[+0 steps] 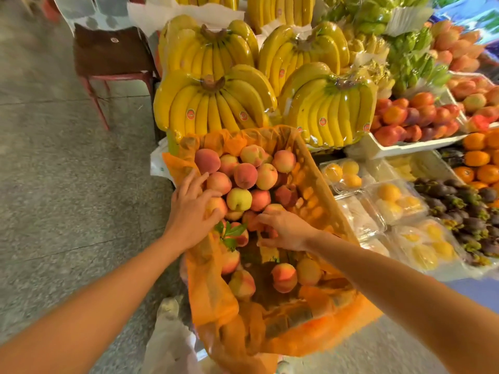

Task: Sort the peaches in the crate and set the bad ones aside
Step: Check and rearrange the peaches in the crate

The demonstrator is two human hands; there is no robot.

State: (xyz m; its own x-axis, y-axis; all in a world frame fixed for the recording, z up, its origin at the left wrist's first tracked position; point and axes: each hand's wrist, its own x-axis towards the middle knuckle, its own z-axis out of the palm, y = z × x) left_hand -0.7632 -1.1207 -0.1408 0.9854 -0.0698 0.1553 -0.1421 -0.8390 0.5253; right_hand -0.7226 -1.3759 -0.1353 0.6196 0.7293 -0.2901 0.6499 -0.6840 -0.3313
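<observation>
A crate (321, 190) lined with orange plastic film holds several pink and yellow peaches (244, 175), heaped at its far end. A few more peaches (284, 276) lie loose near the bottom at the near end. My left hand (190, 209) lies on the heap's left side, fingers curved over a peach (216, 205). My right hand (280, 229) reaches into the middle of the crate and its fingers curl round a reddish peach (270, 233), mostly hidden under the hand. A peach with green leaves (235, 233) sits between the two hands.
Wrapped banana bunches (216, 103) stand just behind the crate. To the right are trays of red fruit (413, 117), oranges (478, 157), dark mangosteens (464, 201) and clear boxes of yellow fruit (388, 201). A red stool (108, 74) stands on the concrete floor at the left.
</observation>
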